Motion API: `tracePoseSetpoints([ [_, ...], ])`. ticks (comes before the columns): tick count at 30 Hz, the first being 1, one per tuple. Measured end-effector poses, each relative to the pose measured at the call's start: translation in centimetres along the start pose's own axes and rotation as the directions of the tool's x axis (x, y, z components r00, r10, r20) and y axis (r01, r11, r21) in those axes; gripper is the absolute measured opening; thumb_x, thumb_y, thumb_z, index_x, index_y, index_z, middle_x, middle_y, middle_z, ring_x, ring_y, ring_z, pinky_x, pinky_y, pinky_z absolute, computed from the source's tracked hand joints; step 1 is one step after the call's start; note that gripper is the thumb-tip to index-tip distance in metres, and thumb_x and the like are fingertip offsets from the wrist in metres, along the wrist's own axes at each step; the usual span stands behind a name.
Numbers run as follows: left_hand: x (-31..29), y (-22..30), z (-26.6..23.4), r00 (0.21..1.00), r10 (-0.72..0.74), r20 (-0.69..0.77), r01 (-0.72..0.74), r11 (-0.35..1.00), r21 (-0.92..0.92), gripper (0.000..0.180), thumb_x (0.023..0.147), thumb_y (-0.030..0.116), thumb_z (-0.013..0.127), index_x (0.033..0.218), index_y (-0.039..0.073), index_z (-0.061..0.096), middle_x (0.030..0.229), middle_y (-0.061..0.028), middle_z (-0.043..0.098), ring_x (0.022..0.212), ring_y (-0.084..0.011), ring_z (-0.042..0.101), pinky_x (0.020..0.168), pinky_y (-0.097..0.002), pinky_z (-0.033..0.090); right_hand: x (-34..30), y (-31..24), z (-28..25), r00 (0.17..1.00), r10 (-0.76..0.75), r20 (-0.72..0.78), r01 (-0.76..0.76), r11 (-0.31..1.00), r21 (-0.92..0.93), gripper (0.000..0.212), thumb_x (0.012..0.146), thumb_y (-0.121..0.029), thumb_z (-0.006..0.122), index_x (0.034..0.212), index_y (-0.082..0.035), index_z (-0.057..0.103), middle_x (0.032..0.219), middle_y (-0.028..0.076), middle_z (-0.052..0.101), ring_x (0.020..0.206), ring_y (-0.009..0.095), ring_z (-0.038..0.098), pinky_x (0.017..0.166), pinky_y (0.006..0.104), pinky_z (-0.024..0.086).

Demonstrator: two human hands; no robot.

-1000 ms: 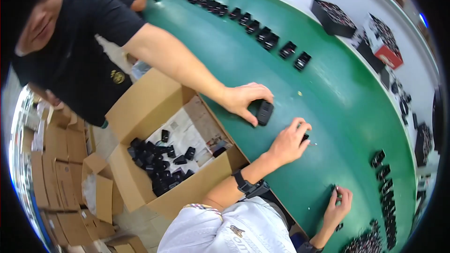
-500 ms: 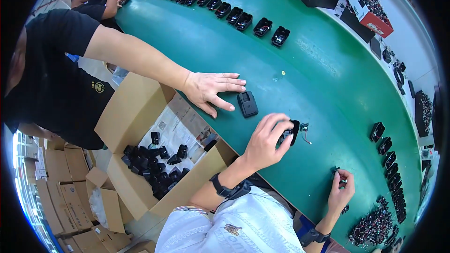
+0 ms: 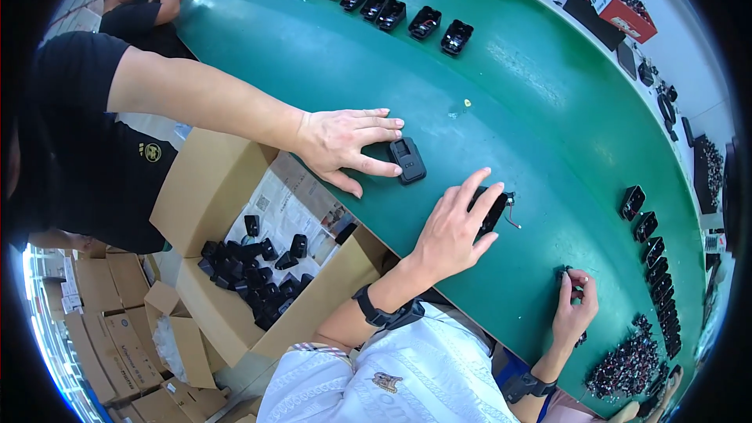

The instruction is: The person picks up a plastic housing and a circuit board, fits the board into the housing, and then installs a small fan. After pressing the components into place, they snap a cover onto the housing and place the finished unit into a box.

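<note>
My left hand [image 3: 453,229] is spread over a black plastic housing [image 3: 491,215] on the green table, its fingers stretched and partly hiding the housing. At the housing's far right edge sits a small circuit board [image 3: 510,197] with a thin red wire. Farther right, my right hand [image 3: 576,307] is closed in a pinch on a small dark part [image 3: 563,272], too small to name. A co-worker's hand [image 3: 345,141] lies with fingers spread, its fingertips beside a closed black device [image 3: 408,160].
An open cardboard box [image 3: 205,196] with several black casings stands at the table's left edge. Rows of open black housings [image 3: 457,37] line the far side and right. A pile of small wired parts [image 3: 624,366] lies at lower right. Another person [image 3: 137,12] is at far left.
My left hand's fingers have straightened and spread over the housing. My right hand keeps its pinch on the small dark part. The view has shifted slightly.
</note>
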State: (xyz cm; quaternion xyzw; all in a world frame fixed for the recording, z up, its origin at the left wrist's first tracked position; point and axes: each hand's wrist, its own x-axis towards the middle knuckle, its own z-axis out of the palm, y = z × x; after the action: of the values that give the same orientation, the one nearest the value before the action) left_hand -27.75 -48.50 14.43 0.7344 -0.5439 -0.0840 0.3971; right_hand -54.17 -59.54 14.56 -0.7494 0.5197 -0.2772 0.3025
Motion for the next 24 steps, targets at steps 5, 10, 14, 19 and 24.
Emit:
tracePoseSetpoints([
  [5, -0.1, 0.6, 0.1, 0.994, -0.009, 0.109, 0.011, 1.0, -0.018, 0.089, 0.072, 0.01, 0.082, 0.149, 0.006, 0.038, 0.148, -0.0185, 0.04, 0.118, -0.0383, 0.054, 0.101, -0.0443, 0.047, 0.0, -0.1, -0.2, 0.995, -0.1, 0.022, 0.1, 0.995, -0.016, 0.005, 0.09, 0.0, 0.068, 0.094, 0.001, 0.067, 0.095, 0.009, 0.068, 0.077, 0.013, 0.06, 0.065, 0.0245, 0.048],
  [10, -1.1, 0.7, 0.7, 0.994, 0.006, 0.11, 0.008, 0.992, -0.123, 0.09, 0.07, 0.007, 0.082, 0.147, 0.001, 0.038, 0.145, -0.0204, 0.043, 0.118, -0.0393, 0.054, 0.1, -0.0436, 0.047, 0.0, -0.5, -0.1, 0.99, -0.113, 0.088, 0.11, 0.993, 0.044, 0.005, 0.092, 0.0, 0.067, 0.097, 0.002, 0.066, 0.102, 0.012, 0.07, 0.088, 0.014, 0.064, 0.073, 0.0254, 0.051],
  [14, -1.5, 1.2, 1.2, 1.0, 0.012, 0.009, -0.011, 0.993, -0.117, 0.081, 0.068, 0.006, 0.082, 0.14, 0.0, 0.045, 0.134, -0.0209, 0.053, 0.117, -0.0394, 0.056, 0.099, -0.0447, 0.046, -0.2, -1.7, 0.6, 0.986, -0.131, 0.101, 0.117, 0.984, 0.132, 0.005, 0.089, 0.003, 0.067, 0.094, 0.003, 0.067, 0.104, 0.014, 0.072, 0.085, 0.013, 0.064, 0.073, 0.0247, 0.051],
  [19, -2.6, 1.9, 2.0, 0.994, 0.105, -0.01, -0.105, 0.972, -0.208, 0.081, 0.067, 0.008, 0.083, 0.139, 0.0, 0.047, 0.13, -0.0209, 0.054, 0.117, -0.0399, 0.056, 0.1, -0.0457, 0.047, -1.0, -1.2, -0.2, 0.977, -0.117, 0.177, 0.086, 0.981, 0.173, 0.006, 0.092, 0.003, 0.064, 0.098, 0.003, 0.066, 0.11, 0.016, 0.071, 0.098, 0.017, 0.066, 0.085, 0.0282, 0.052],
  [24, -3.3, 3.3, 2.1, 0.988, 0.157, 0.011, -0.148, 0.948, -0.281, 0.083, 0.067, 0.01, 0.083, 0.14, 0.0, 0.046, 0.13, -0.0213, 0.052, 0.115, -0.038, 0.057, 0.094, -0.0433, 0.052, -1.8, -2.6, -0.4, 0.958, -0.186, 0.217, 0.131, 0.961, 0.246, 0.006, 0.09, 0.004, 0.065, 0.096, 0.003, 0.065, 0.106, 0.015, 0.07, 0.096, 0.018, 0.065, 0.085, 0.029, 0.052],
])
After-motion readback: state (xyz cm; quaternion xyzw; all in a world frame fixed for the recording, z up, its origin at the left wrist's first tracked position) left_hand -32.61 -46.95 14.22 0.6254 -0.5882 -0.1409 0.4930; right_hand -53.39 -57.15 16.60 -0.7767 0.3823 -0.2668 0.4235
